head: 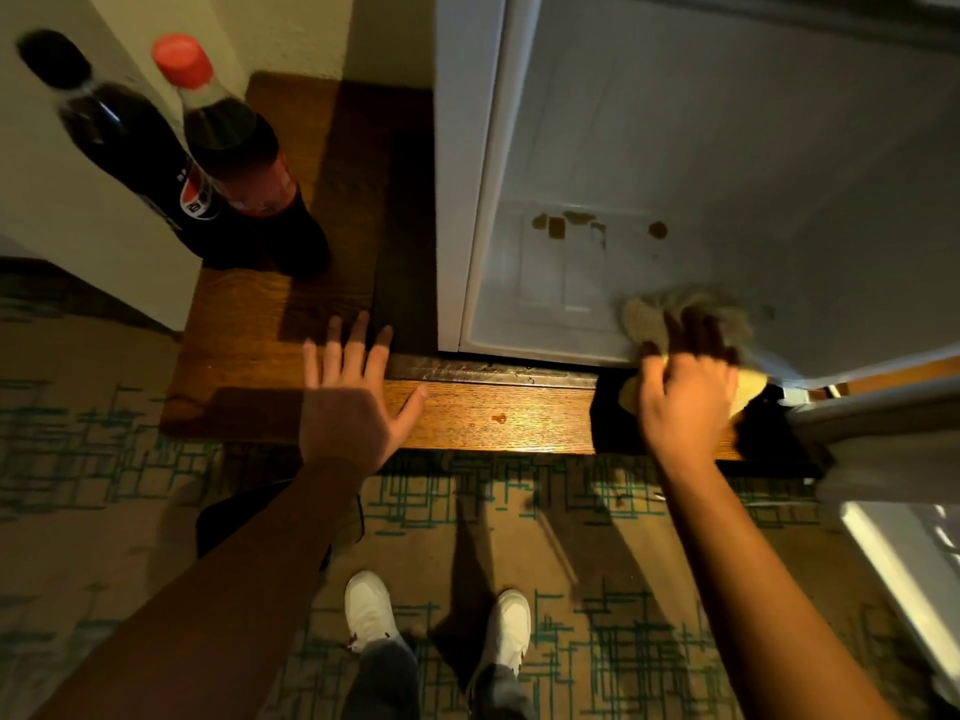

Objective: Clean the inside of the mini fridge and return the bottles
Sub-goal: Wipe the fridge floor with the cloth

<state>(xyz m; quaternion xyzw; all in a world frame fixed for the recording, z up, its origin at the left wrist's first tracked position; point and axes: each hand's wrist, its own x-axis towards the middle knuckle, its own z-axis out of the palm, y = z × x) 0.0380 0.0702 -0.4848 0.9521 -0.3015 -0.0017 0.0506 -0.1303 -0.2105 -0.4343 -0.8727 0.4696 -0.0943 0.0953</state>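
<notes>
We are wiping the mini fridge [727,163] floor's front edge, right hand [685,392] gripping the cloth [691,309], left hand [353,402] spread wide bracing the wooden stand [498,413]; the brown stains [576,223] at the back edge need firmer strokes.

Bottles [208,163] left of fridge [675,174] (apparently open)

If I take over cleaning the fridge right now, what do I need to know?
Left hand: open, flat on the wooden ledge.
Right hand: holding a cloth on the fridge floor, front right.
Both bottles stand outside, left of the fridge.
Done: fridge emptied.
Left: brown stains at the back of the floor, a small spot on the ledge, then return the bottles.
</notes>
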